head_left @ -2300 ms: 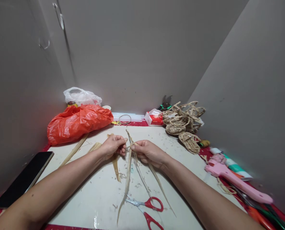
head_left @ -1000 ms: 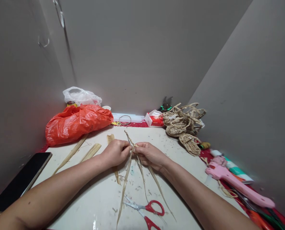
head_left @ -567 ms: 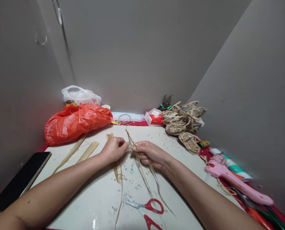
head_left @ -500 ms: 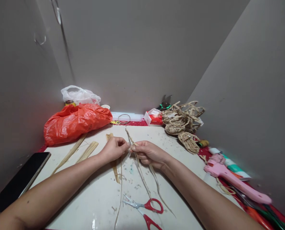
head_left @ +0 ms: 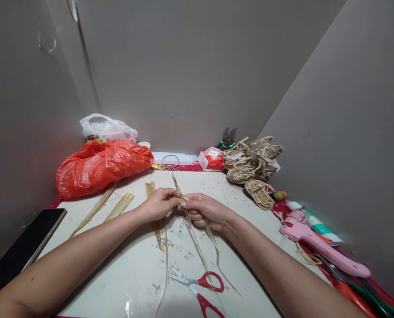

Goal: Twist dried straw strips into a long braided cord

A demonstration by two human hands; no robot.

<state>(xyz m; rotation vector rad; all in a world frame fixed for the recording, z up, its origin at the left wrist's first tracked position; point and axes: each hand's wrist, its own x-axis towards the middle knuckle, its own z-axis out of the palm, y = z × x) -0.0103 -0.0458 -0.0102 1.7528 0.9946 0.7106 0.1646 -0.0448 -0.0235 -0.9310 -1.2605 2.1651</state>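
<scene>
White board, beneath two bare forearms. Left forearm and right forearm: slanted inward, meeting over the middle.

Fibre braid: slim, tan, short plaited end pointing to the far edge, held between the hands; loose pale strands trailing nearward, toward red-handled scissors.

Left hand: fingers curled, thumb and forefinger nearly closed at the braid's base; exact grip hidden.

Right hand: fingers folded, thumb pinching the same base.
</scene>
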